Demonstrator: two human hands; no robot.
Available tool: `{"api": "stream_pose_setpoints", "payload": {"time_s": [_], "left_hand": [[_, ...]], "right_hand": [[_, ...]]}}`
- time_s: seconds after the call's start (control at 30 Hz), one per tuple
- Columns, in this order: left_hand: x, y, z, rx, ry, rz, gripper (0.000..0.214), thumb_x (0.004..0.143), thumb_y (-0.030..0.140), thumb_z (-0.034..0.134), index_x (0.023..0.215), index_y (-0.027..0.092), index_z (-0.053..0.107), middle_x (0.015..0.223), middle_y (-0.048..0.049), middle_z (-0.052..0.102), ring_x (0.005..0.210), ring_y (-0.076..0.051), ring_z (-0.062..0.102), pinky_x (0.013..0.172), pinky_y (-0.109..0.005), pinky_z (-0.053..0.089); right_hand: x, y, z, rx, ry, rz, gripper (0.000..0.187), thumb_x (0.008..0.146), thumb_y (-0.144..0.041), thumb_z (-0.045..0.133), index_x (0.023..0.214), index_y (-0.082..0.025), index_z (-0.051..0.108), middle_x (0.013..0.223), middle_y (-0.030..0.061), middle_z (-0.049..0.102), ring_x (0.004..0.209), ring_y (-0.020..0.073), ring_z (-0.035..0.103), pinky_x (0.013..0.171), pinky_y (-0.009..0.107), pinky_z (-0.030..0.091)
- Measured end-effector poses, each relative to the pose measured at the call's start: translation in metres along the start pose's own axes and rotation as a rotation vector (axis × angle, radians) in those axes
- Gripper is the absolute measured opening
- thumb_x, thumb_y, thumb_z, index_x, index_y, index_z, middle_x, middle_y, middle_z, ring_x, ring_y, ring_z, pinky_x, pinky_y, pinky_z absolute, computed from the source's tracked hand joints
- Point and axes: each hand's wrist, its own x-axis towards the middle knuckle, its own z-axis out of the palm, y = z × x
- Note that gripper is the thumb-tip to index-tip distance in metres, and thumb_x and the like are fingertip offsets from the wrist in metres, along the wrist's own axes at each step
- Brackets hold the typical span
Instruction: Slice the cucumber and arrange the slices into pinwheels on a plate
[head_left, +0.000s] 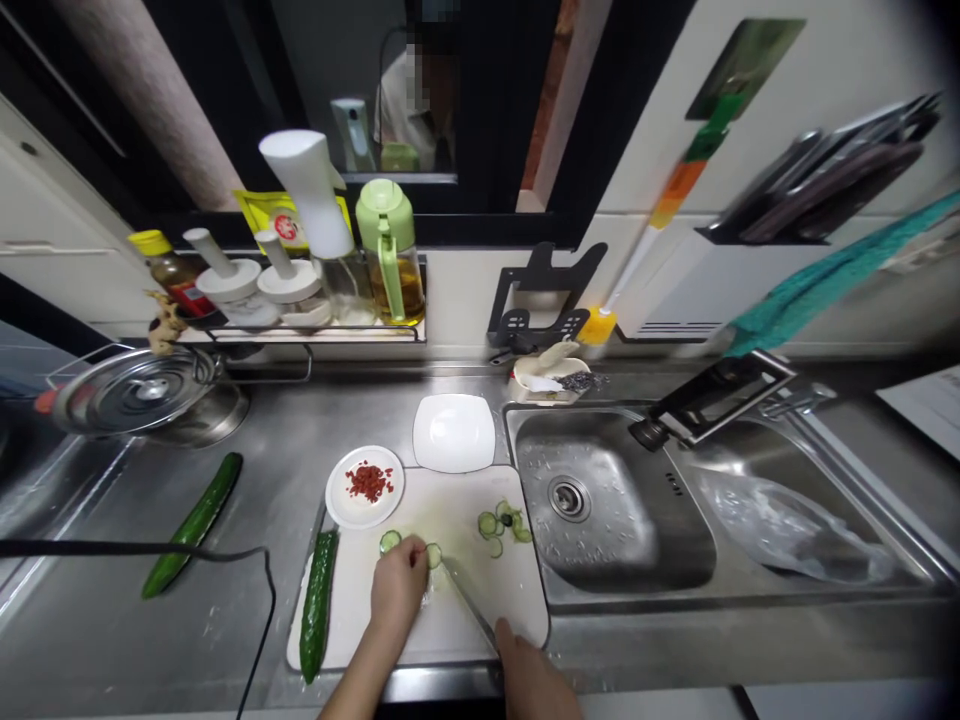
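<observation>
at lower centre i see a pale, green-rimmed cucumber slice (pixel 434 556) beside my curled left hand (pixel 400 585); i can't tell what that grip holds. my right hand (pixel 531 672), cut off below, holds a knife (pixel 471 608).

The cutting board (pixel 517 590) is free between knife (pixel 466 603) and cucumber slices (pixel 487 524). A cucumber (pixel 318 605) obstructs its left side.

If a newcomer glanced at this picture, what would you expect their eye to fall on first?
Probably the right hand holding a knife over the cutting board, beside the left hand. Next, perhaps, the red pieces on the round white plate at the board's far left corner, then the teal cloth at upper right.
</observation>
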Motion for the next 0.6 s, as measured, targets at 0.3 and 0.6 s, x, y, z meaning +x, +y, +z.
{"api": "stream_pose_setpoints", "payload": {"time_s": [0.3,0.6], "left_hand": [[-0.005,0.001,-0.001,-0.016,0.039,0.026,0.019,0.082,0.018,0.05,0.073,0.021,0.067,0.07,-0.0004,0.067,0.068,-0.012,0.06,0.062,-0.02,0.033],[-0.002,0.0,0.0,-0.013,0.024,0.012,0.021,0.083,0.02,0.048,0.075,0.021,0.068,0.074,-0.001,0.07,0.069,-0.013,0.06,0.063,-0.021,0.034]], "right_hand": [[0.004,-0.022,-0.01,-0.042,0.088,-0.059,0.069,0.072,0.008,0.03,0.138,-0.011,0.038,0.107,0.0165,0.065,0.098,0.0249,0.061,0.08,0.03,0.045],[0.006,-0.028,-0.017,-0.069,0.083,-0.047,0.064,0.077,0.008,0.028,0.138,-0.011,0.038,0.107,0.0169,0.065,0.099,0.0262,0.062,0.081,0.033,0.047]]}}
